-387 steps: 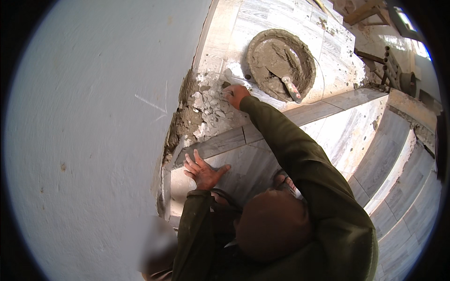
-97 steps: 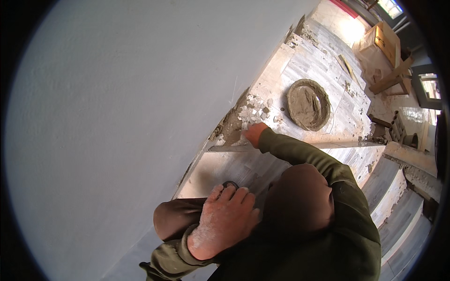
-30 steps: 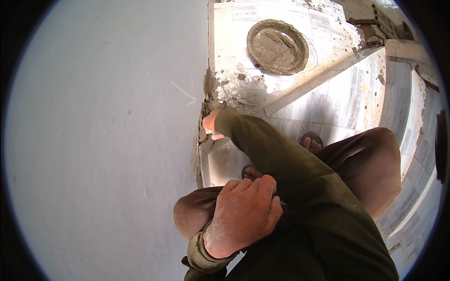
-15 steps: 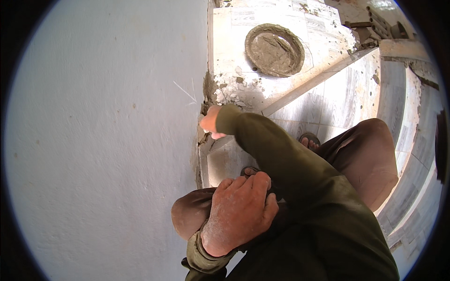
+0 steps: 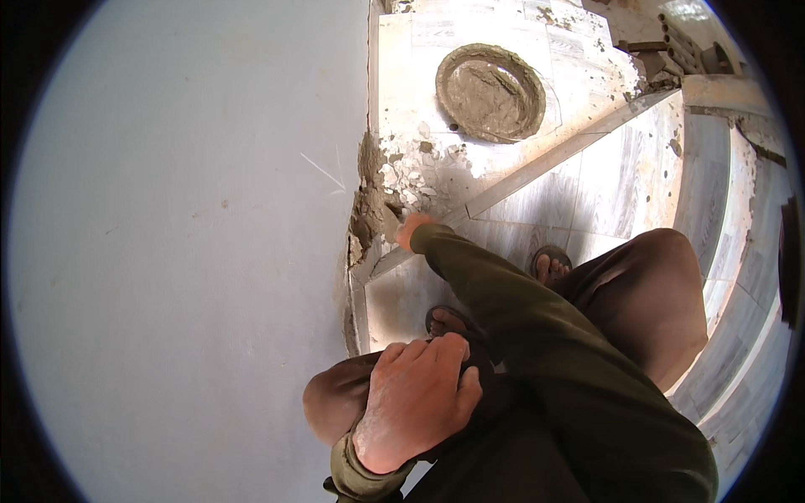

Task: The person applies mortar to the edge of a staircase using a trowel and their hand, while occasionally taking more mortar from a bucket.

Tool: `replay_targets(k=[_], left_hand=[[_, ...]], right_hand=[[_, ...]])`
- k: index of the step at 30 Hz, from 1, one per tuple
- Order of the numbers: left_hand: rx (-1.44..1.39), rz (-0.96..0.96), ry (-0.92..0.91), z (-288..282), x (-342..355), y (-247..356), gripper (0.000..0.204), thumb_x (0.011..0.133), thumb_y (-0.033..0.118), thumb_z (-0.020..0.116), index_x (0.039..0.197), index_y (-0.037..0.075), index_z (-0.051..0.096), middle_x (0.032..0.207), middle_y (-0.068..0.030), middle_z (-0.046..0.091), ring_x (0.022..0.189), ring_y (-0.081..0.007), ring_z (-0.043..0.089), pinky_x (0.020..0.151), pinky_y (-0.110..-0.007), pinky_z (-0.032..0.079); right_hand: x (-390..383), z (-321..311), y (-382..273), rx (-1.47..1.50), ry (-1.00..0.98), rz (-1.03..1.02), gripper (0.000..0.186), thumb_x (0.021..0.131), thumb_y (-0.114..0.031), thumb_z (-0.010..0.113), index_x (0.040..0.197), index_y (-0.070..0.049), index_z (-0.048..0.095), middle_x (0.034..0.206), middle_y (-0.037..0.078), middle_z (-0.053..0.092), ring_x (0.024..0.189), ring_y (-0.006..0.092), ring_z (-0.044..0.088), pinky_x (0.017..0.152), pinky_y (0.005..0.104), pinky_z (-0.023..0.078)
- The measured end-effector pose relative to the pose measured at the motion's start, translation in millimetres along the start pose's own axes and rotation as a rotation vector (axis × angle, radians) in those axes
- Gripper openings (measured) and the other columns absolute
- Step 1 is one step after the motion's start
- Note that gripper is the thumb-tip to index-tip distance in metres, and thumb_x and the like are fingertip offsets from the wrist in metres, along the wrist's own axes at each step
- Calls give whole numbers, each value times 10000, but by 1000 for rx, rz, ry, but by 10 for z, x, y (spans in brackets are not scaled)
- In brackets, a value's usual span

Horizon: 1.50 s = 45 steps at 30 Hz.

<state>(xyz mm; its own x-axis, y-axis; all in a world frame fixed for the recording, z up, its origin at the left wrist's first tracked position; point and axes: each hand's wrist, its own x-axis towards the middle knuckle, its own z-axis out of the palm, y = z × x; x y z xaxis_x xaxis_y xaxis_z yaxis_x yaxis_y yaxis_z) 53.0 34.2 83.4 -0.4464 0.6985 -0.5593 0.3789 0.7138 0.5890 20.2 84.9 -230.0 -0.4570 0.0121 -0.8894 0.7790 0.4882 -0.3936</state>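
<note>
Olive-sleeved, holds right hand [image 5: 411, 229] outstretched beside mortar patch [image 5: 367, 213], left hand [image 5: 418, 401] palm-down well short of it; can't tell grips.

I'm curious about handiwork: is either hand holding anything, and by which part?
The right hand seems to hold a trowel by its handle, which is hidden. Whether the left hand holds anything cannot be told.

The right hand [image 5: 412, 230] moved away from the wall [image 5: 184, 251].

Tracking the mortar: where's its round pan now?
In the head view, the round pan sits on the pale tiles, upper right of centre, beyond the rubble and right hand.
</note>
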Motion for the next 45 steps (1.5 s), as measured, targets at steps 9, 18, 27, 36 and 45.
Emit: replay_targets(k=[9,18,27,36,45], left_hand=[[-10,-26,75,-8,-67,63,189,770,175,632,886,57,541,708,-84,569,702,-287,578,680,-385,428],[50,60,145,-90,-28,173,177,778,186,621,860,63,522,686,-93,556,653,-301,553,635,-412,419],[18,17,172,-147,-155,63,149,799,187,588,857,64,528,684,-100,574,675,-306,575,641,-421,422],[-24,-7,176,-181,-181,-11,149,804,188,567,833,53,509,657,-129,572,667,-329,576,639,-441,411],[-25,9,162,-155,-162,-20,158,797,196,564,839,53,513,658,-139,570,679,-336,578,646,-445,410]], right_hand=[[-65,-23,-157,84,-285,-95,332,782,-292,504,731,-19,687,789,141,690,804,250,667,763,385,491],[-367,-350,-373,16,-266,-172,350,773,-313,505,599,-30,613,594,70,642,573,197,594,595,330,460],[-871,-515,-820,373,-308,-51,221,833,-177,508,765,9,606,648,120,587,560,196,636,470,309,477],[-1030,-479,-930,216,-202,-126,318,808,-259,479,644,-6,578,569,99,625,486,149,575,456,308,437],[-989,-466,-609,13,-174,-278,435,793,-343,444,539,-30,607,535,76,604,541,198,600,597,356,490]])
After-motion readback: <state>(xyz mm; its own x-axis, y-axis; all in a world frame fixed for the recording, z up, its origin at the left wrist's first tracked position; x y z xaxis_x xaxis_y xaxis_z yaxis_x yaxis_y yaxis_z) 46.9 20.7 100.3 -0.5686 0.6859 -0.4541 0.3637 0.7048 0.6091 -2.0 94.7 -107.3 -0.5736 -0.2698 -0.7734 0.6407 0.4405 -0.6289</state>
